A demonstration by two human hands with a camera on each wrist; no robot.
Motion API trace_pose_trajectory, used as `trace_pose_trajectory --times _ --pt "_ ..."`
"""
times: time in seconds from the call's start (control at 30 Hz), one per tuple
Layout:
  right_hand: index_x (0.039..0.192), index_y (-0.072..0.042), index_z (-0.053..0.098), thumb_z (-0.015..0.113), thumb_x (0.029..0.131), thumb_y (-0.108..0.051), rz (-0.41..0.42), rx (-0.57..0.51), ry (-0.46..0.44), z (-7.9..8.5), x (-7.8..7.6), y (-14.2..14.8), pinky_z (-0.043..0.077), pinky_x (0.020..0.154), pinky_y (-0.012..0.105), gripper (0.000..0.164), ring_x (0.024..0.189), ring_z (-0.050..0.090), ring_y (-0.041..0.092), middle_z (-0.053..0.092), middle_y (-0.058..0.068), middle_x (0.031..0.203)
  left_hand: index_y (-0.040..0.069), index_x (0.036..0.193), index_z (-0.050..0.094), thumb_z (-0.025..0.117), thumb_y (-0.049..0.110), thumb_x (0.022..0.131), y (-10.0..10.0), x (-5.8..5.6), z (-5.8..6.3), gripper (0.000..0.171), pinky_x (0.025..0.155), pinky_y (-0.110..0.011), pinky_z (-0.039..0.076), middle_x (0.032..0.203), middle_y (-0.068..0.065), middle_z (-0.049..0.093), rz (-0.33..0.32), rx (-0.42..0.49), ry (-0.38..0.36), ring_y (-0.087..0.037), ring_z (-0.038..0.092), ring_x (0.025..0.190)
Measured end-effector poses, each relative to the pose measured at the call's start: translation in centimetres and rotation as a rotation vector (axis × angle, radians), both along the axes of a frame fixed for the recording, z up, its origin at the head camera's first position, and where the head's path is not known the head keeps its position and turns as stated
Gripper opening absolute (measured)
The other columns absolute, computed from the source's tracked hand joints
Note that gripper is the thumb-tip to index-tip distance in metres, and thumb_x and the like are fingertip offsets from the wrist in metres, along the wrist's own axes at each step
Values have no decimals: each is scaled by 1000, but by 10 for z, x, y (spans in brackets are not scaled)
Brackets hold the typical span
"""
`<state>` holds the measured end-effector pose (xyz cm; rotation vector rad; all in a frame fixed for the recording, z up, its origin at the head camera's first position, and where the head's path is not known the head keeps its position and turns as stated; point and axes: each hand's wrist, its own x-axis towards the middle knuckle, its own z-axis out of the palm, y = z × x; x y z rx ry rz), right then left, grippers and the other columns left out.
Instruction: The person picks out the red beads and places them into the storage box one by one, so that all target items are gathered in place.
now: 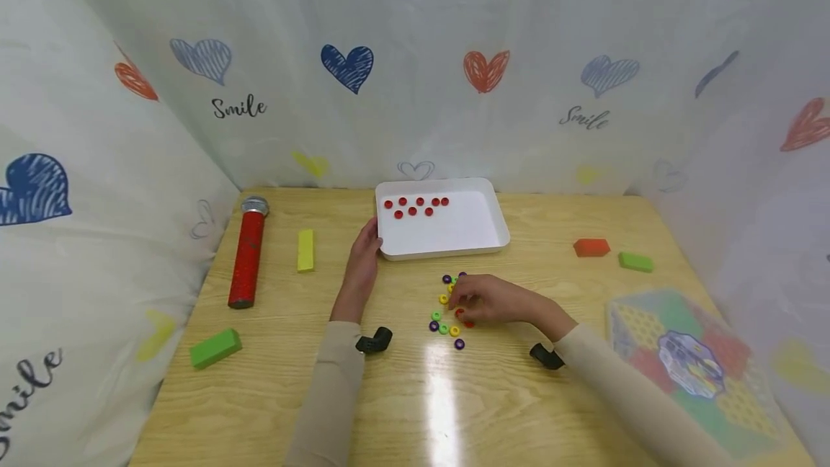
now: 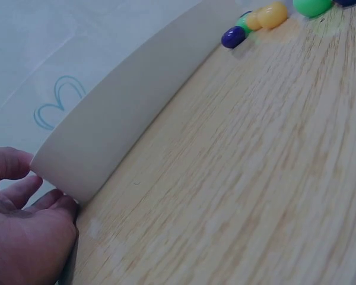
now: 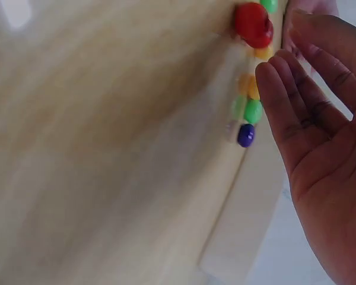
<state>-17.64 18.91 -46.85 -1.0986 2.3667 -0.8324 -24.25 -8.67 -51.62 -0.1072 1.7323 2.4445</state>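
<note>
My left hand (image 1: 363,259) holds the left side of a shallow white tray (image 1: 447,245) near its front corner. In the left wrist view, fingers (image 2: 15,163) meet the tray's rim and wall. Several red ring beads (image 1: 412,211) lie inside the tray in two rows. In front of it, over a loose group of beads, hovers my right hand (image 1: 489,300), its thumb and fingers apart and nothing visible between them. Red beads (image 3: 253,27) lie close by its fingertips, partly hidden in the head view. Purple (image 1: 459,344), yellow (image 1: 455,331) and green beads (image 1: 436,316) lie around them.
A red microphone (image 1: 248,258), a yellow block (image 1: 305,251) and a green block (image 1: 216,349) lie on the left. On the right are a red block (image 1: 591,248), another green block (image 1: 635,261) and a patterned translucent packet (image 1: 694,366). Printed curtains (image 1: 415,121) border the table.
</note>
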Motion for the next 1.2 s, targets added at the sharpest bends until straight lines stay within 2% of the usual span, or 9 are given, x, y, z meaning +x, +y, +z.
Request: trace_pose_trajectory --times 0.27,0.6,0.77,0.93,1.2 --pt "100 -21 68 69 90 -19 -38 0 13 -13 14 0 53 77 21 11 88 58 3 60 -12 100 17 151 31 36 6 103 0 1 1 50 118 -26 18 158 2 26 6 9 -9 -8 21 145" --pt "99 -20 67 68 90 -16 -45 16 88 -15 22 -3 51 72 19 9 82 55 2 59 -13 98 17 151 30 36 6 103 0 2 3 50 119 -26 18 158 2 25 5 14 -17 -9 20 145" --pt "99 -19 68 67 91 -15 -49 6 96 -9 22 -4 52 74 19 9 86 57 1 60 -12 99 17 151 30 36 6 103 0 2 4 50 119 -27 17 158 1 25 -2 22 -9 -9 20 145" --pt "100 -16 68 67 90 -12 -70 -29 102 0 13 -2 54 77 22 12 89 58 3 62 -11 101 16 151 30 36 5 103 -1 2 4 50 119 -28 17 158 0 25 -2 26 0 -11 19 146" --pt "103 -9 67 66 90 -8 -103 -89 74 19 -19 6 55 82 23 13 97 61 10 63 -6 103 16 151 30 36 4 102 0 3 5 51 119 -27 17 158 0 25 4 34 -8 -10 20 145"
